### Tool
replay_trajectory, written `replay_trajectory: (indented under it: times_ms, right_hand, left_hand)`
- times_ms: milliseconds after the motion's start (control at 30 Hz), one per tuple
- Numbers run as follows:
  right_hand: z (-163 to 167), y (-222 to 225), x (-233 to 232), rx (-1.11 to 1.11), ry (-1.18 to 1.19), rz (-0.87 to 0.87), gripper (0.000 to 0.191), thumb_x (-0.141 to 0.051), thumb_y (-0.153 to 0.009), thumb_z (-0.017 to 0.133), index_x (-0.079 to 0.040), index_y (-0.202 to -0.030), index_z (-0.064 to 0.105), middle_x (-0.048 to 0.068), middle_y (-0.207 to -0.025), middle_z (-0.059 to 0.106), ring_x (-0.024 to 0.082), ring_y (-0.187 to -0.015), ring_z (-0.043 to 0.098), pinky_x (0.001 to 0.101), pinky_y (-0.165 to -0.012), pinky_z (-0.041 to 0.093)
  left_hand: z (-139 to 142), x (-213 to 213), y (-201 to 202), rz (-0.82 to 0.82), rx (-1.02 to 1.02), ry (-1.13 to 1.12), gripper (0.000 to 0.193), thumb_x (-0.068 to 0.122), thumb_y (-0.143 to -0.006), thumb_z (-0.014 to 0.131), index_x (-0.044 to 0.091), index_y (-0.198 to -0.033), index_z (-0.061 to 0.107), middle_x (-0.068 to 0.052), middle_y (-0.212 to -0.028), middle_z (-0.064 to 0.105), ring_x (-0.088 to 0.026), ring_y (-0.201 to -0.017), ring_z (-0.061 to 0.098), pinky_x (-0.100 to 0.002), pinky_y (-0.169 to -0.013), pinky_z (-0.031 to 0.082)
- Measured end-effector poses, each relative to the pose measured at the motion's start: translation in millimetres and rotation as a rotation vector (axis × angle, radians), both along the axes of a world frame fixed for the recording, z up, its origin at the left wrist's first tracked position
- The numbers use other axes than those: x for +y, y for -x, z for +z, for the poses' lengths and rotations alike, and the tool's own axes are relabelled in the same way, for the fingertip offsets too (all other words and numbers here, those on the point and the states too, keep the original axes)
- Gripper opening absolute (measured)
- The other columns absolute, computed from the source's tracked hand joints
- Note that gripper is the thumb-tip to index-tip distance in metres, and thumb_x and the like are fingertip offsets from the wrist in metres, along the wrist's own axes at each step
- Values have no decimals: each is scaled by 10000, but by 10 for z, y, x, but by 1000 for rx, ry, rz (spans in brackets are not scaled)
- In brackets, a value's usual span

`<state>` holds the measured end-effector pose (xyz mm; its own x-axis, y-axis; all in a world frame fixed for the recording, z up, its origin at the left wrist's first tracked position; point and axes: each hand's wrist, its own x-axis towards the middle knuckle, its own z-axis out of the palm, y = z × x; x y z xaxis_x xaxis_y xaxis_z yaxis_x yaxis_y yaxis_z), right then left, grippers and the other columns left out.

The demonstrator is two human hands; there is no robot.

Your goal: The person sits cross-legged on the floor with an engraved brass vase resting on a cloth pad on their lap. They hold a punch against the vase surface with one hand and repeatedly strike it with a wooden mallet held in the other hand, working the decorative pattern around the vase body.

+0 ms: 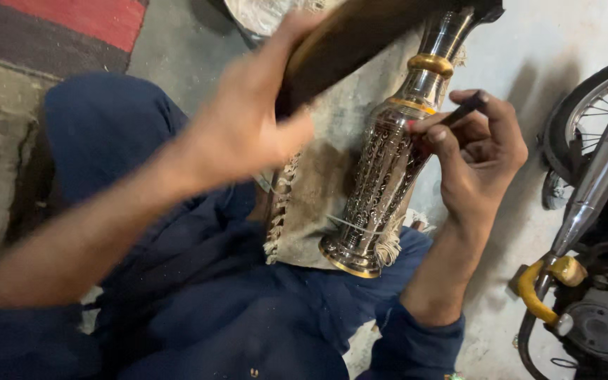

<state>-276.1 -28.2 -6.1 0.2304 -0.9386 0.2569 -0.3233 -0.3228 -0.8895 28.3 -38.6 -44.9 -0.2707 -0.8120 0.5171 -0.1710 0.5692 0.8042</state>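
Silvery metal vase [388,162], engraved with scrolling patterns and ringed with gold bands, lies tilted on a fringed cloth [311,204] across the lap. Right hand [480,158] pinches a thin dark tool [462,111] against it. Left hand [244,119] grips a wooden block [360,35].

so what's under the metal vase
A frayed cloth lies under the vase, spread over the person's blue-clad lap. The vase's foot and the right hand cover the cloth beneath them, and the upper end is hidden by a dark wooden piece.
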Motion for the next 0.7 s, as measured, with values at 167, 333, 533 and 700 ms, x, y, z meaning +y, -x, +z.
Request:
replay_trajectory:
  times_ms: [167,333,533,700]
  right_hand:
    - [49,52,37,115,-12,11,297,132,-1093,681,86,-1356,553,208,-1083,752,209,-1031,760,282,-897,644]
    - [61,-8,22,131,20,8,293,154,-1086,699,83,-1330,554,196,-1107,755,201,-1043,766,274,-902,655]
    - [112,-50,41,146,-15,-17,289,144,-1056,719,82,-1304,584,169,-1084,763,168,-1013,759,253,-879,643]
    - [156,-8,-16,267,14,36,317,134,-1036,745,73,-1319,616,169,-1049,772,165,-977,766,249,-834,646]
  left_hand:
    - [-86,61,188,-157,137,-357,661,78,-934,673,93,-1513,354,-154,-1050,718,-321,-984,765,-394,-865,587]
    - [-134,-74,4,-107,-101,-232,584,53,-970,655,127,-1477,374,-172,-1064,687,-352,-987,756,-443,-753,537]
    - [124,-172,-79,153,-427,318,694,-20,-970,687,186,-1537,344,-158,-1176,628,-387,-1064,676,-496,-893,554]
    - [161,-136,-83,57,-106,-9,636,13,-999,671,159,-1518,335,-157,-1330,600,-312,-1018,666,-435,-804,540]
